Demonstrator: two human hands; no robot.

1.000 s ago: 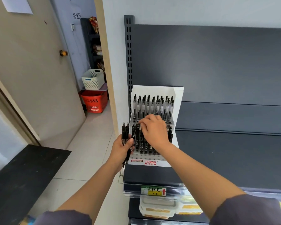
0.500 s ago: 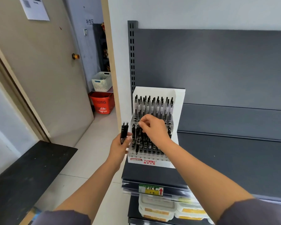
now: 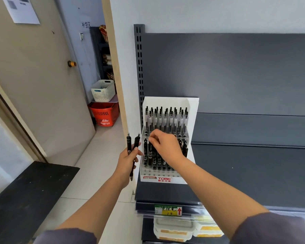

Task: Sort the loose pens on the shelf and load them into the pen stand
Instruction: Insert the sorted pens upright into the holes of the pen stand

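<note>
A white tiered pen stand marked TOME stands at the left end of a dark grey shelf. Its back rows hold several clear-barrelled pens and its front rows several black pens. My left hand grips a small bunch of black pens upright, just left of the stand. My right hand reaches over the middle rows, thumb and fingertips pinched together at the top of a pen in the stand; the hand hides the pens behind it.
Left of the shelf upright a doorway opens onto a tiled floor with a red basket and a white basket. A black bench lies low on the left. Lidded food boxes sit on the shelf below, under a price tag.
The view has shifted slightly. My left hand has drawn its pens a little away from the stand. My right hand stays over the middle rows with its fingertips raised slightly.
</note>
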